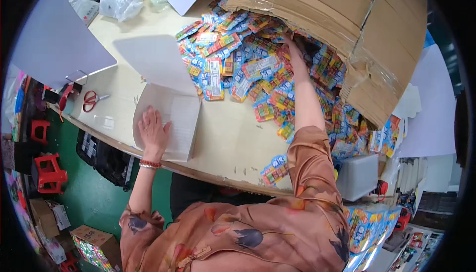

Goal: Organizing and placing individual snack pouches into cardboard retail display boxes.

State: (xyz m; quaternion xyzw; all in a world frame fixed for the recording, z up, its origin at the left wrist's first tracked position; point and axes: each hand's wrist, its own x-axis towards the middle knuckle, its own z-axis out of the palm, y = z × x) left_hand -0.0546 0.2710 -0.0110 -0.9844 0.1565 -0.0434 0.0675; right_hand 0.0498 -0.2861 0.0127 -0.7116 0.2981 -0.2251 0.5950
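Observation:
My left hand (pixel 153 132) lies flat with its fingers stretched out, on the left side of a small white carton (pixel 179 118) whose lid stands up at the back. No contents show in the carton. My right hand (pixel 293 49) reaches far forward into a heap of colourful blister-like packets (pixel 263 67), at the mouth of a large brown cardboard box (pixel 322 9) lying tilted on the table. Its fingers are partly hidden among the packets, so what they hold cannot be made out.
Red-handled scissors (pixel 90 101) and a tape dispenser (pixel 67 96) lie at the table's left edge. White panels (pixel 59 39) stand around the table. One stray packet (pixel 275 171) sits near the front edge. A translucent plastic bin (pixel 358 177) stands at the right, red stools (pixel 49 174) on the green floor.

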